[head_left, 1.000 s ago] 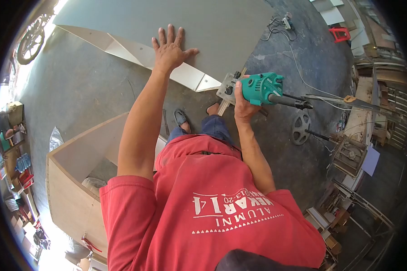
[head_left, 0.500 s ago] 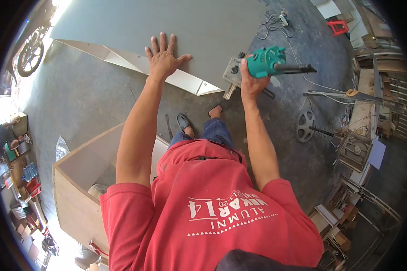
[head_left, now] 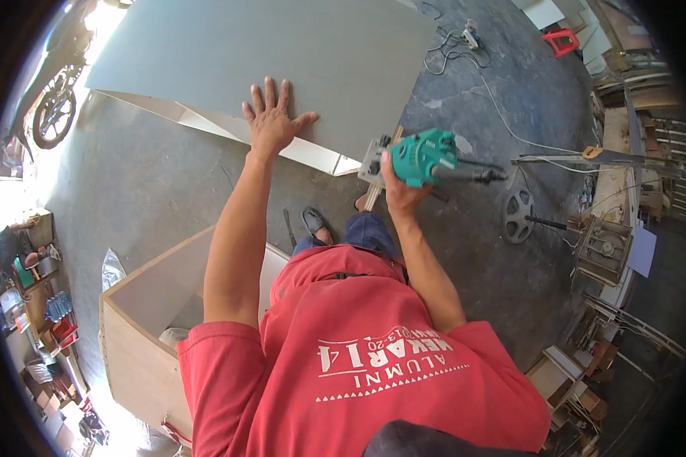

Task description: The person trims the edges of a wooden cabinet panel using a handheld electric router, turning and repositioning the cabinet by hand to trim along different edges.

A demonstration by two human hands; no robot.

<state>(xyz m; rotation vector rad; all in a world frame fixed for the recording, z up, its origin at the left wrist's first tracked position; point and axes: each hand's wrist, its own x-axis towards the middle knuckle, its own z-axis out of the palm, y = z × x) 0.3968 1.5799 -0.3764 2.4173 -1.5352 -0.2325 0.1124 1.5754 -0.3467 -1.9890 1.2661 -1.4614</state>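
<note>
My left hand point(head_left: 273, 122) lies flat on the grey panel top point(head_left: 267, 46) of a large cabinet, close to its near edge, fingers spread. My right hand point(head_left: 405, 190) grips a green trim router point(head_left: 425, 156) by its body. The router is tilted on its side, its base plate point(head_left: 371, 158) facing the panel's right edge near the corner. A wooden strip point(head_left: 373, 196) sticks out along the base toward my body. Whether the bit touches the panel is hidden.
An open wooden box point(head_left: 141, 335) stands close on my left. A cable and power strip point(head_left: 471, 36) lie on the floor beyond the router. At right are a spoked wheel point(head_left: 518, 215) and a workbench point(head_left: 613, 183). A red stool point(head_left: 560, 43) stands farther off.
My right hand has brought the router toward my body and left, along the panel's right edge near the corner. My left hand stays flat on the panel; the whole view has shifted slightly.
</note>
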